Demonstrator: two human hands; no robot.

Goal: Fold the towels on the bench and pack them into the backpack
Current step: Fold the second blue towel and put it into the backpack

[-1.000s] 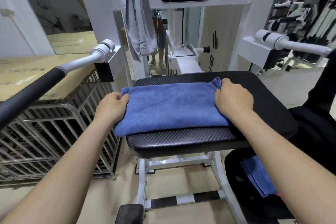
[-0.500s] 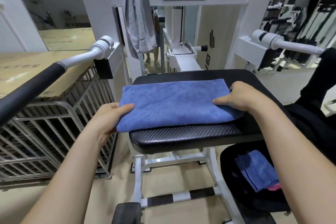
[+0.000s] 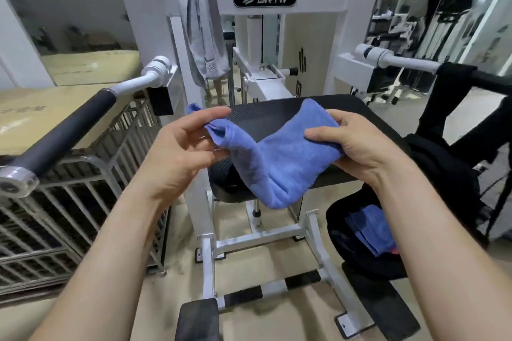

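1. Bench (image 3: 368, 116), black pad, centre frame; nothing lies flat on it that I can see, the towel hangs in the air in front of it.
2. Backpack (image 3: 357, 255), black, lower right of frame, on the floor beside the bench, mouth open; a folded blue towel inside (image 3: 371, 230) is already packed.
3. Blue towel (image 3: 277, 158), mid-frame, stretched between my two hands; long axis runs left-right, middle sags into a pouch below the pad's front edge.
4. Key relation: the backpack sits down and right of the towel, so my right hand is the nearer one; I judge the next move swings the towel that way, maybe after one more fold.
5. Right hand (image 3: 357, 144), right of centre: fingers clenched over the thick folded end, thumb on top, firm grasp.
6. Left hand (image 3: 180, 149), left of centre: pinching the bunched left corner between thumb and fingertips, other fingers loosely curled; a bit of cloth pokes out past the thumb.
7. Grey towel (image 3: 203, 33), upper centre, draped on the white frame, untouched.
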